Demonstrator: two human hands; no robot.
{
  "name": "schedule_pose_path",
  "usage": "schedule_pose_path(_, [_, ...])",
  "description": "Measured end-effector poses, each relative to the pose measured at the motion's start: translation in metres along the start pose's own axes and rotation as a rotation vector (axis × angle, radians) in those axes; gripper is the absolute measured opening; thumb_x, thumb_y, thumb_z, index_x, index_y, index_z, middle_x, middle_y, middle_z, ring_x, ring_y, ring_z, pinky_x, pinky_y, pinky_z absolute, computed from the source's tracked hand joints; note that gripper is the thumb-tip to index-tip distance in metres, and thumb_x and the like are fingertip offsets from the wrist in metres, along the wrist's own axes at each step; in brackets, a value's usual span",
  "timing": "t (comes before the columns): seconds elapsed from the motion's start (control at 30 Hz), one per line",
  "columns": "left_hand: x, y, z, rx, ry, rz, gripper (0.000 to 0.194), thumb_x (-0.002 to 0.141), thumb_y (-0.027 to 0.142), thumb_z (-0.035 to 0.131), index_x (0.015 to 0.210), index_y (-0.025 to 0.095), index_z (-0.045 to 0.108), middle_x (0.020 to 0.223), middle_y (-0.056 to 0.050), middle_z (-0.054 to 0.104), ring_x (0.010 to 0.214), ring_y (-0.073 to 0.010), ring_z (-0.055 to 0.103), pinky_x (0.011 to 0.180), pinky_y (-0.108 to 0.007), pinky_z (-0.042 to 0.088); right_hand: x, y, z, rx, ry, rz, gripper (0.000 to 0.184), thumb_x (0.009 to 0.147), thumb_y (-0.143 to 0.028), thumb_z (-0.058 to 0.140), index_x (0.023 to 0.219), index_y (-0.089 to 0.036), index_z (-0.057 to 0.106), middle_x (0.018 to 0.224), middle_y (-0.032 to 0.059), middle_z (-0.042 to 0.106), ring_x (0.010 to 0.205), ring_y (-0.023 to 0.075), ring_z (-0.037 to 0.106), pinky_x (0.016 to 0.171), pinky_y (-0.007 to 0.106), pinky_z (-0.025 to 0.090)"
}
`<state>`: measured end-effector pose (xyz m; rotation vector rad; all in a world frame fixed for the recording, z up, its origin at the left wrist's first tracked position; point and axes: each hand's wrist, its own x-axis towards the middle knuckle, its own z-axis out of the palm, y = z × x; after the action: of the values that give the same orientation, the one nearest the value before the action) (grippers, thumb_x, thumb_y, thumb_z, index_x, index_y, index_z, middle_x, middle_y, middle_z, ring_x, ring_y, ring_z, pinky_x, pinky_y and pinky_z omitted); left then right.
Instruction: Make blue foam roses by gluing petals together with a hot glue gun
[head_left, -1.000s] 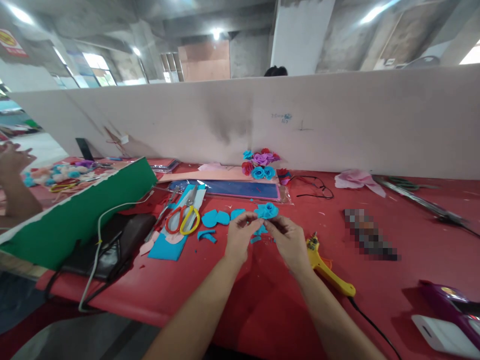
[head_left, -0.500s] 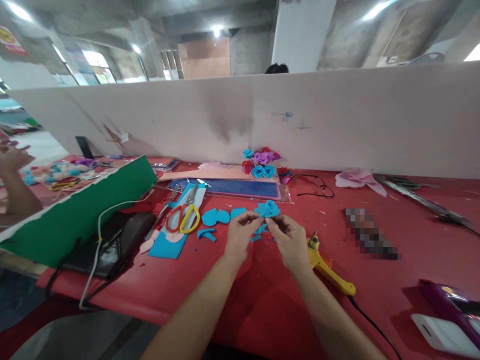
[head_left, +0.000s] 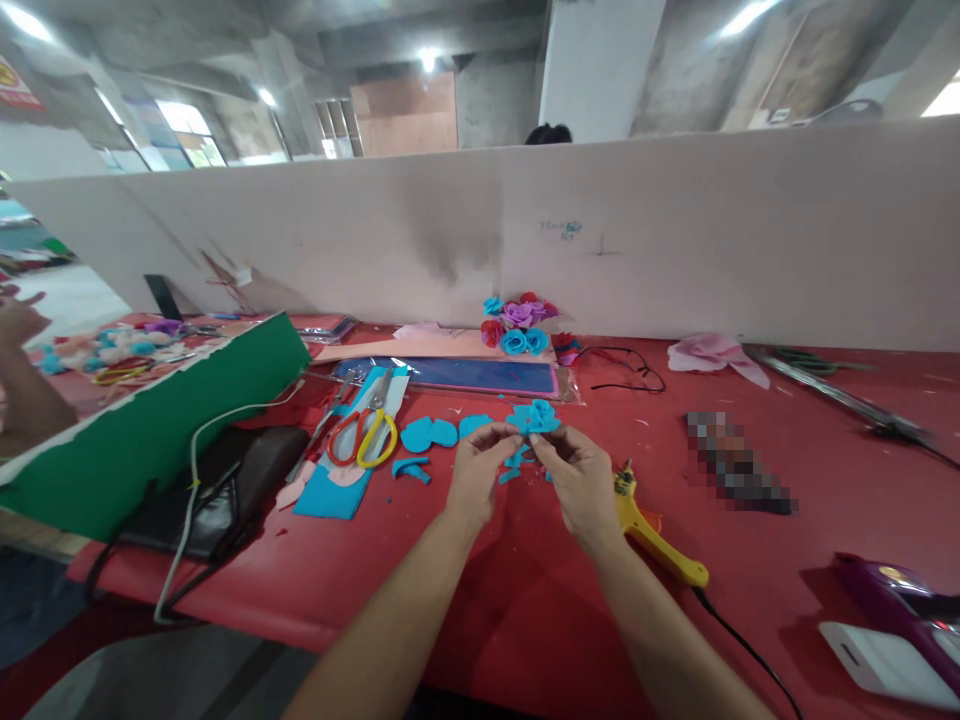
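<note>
My left hand (head_left: 477, 472) and my right hand (head_left: 576, 474) meet above the red table (head_left: 525, 610), both pinching a small blue foam flower (head_left: 535, 416) between fingertips. Loose blue foam petals (head_left: 430, 435) lie just left of my hands. Red and yellow handled scissors (head_left: 363, 438) rest on a blue foam strip (head_left: 335, 490) further left. A yellow glue gun (head_left: 654, 535) lies right beside my right wrist.
Finished foam roses (head_left: 517, 326) stand against the white partition (head_left: 675, 240). A dark blue sheet (head_left: 457, 376) lies behind the petals. A green board (head_left: 142, 420), black pouch (head_left: 232, 480) and white cable sit left; another person's hand (head_left: 19, 325) is far left. Purple and white devices (head_left: 892, 630) lie bottom right.
Both hands keep hold of the blue flower; the fingertips have drawn slightly closer together beneath it. The view has shifted a little.
</note>
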<state>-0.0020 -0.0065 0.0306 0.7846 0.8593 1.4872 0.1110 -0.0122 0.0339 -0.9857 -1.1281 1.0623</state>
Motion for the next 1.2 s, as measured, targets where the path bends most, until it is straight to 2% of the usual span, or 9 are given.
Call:
schedule_pose_path(0.27, [0.001,-0.003,-0.002,-0.042,-0.007,0.028,0.009,0.065,0.022,0.073,0.071,0.018,0.070,0.072,0.000,0.065,0.071,-0.0108,0.058,0.073,-0.023,0.044,0.000,0.001,-0.001,-0.005,-0.049,0.020,0.012,0.074,-0.030,0.067,0.080,-0.019,0.068,0.076,0.0021,0.071,0.068,0.0167,0.065,0.067,0.029,0.051])
schedule_pose_path(0.4, [-0.001,-0.002,-0.002,0.072,0.024,0.094,0.009,0.065,0.021,0.072,0.073,0.018,0.071,0.073,-0.001,0.066,0.072,-0.0127,0.059,0.072,-0.025,0.046,0.001,0.002,-0.001,-0.004,-0.051,0.016,0.015,0.074,-0.031,0.067,0.083,-0.019,0.069,0.082,0.0031,0.072,0.072,0.0180,0.066,0.071,0.031,0.052])
schedule_pose_path(0.5, [-0.003,0.000,-0.004,0.241,0.040,0.193,0.011,0.069,0.024,0.068,0.078,0.019,0.072,0.078,-0.004,0.068,0.077,-0.0164,0.061,0.074,-0.029,0.047,0.001,0.003,-0.001,0.003,-0.058,0.017,0.015,0.074,-0.032,0.067,0.083,-0.020,0.069,0.083,0.0033,0.073,0.072,0.0186,0.066,0.072,0.033,0.053])
schedule_pose_path(0.63, [-0.005,0.003,-0.004,0.502,0.030,0.403,0.014,0.074,0.024,0.064,0.082,0.024,0.075,0.085,-0.005,0.072,0.082,-0.0198,0.062,0.084,-0.036,0.045,0.001,0.004,-0.001,0.024,-0.057,0.006,0.014,0.075,-0.031,0.066,0.082,-0.020,0.069,0.085,0.0034,0.073,0.074,0.0188,0.066,0.074,0.034,0.053])
schedule_pose_path(0.8, [-0.009,0.003,-0.005,0.730,0.044,0.638,0.020,0.075,0.020,0.063,0.086,0.032,0.075,0.084,-0.002,0.074,0.080,-0.0201,0.064,0.104,-0.046,0.028,0.001,0.003,-0.002,-0.012,-0.060,-0.003,0.017,0.075,-0.032,0.065,0.086,-0.020,0.071,0.082,0.0034,0.073,0.073,0.0187,0.066,0.073,0.033,0.053])
schedule_pose_path(0.93, [-0.010,0.000,-0.012,0.917,-0.001,0.777,0.027,0.076,0.020,0.064,0.096,0.036,0.072,0.089,-0.003,0.075,0.083,-0.0214,0.066,0.107,-0.048,0.021,0.001,0.001,-0.002,-0.074,-0.042,-0.039,0.016,0.076,-0.029,0.062,0.084,-0.020,0.073,0.079,0.0023,0.073,0.073,0.0182,0.066,0.072,0.031,0.052])
schedule_pose_path(1.07, [-0.010,-0.001,-0.018,1.004,-0.067,0.812,0.030,0.079,0.022,0.062,0.104,0.036,0.070,0.095,-0.004,0.074,0.086,-0.0231,0.067,0.108,-0.050,0.017,0.000,0.002,-0.002,-0.080,-0.058,-0.051,0.016,0.077,-0.028,0.060,0.084,-0.020,0.072,0.079,0.0016,0.072,0.073,0.0181,0.066,0.071,0.030,0.052])
schedule_pose_path(1.2, [-0.010,0.000,-0.018,0.959,-0.097,0.737,0.026,0.078,0.027,0.063,0.102,0.034,0.071,0.099,-0.005,0.074,0.090,-0.0250,0.066,0.109,-0.050,0.015,0.001,0.008,-0.003,-0.099,-0.056,-0.062,0.018,0.077,-0.029,0.059,0.086,-0.020,0.072,0.078,0.0009,0.071,0.073,0.0182,0.065,0.072,0.031,0.052])
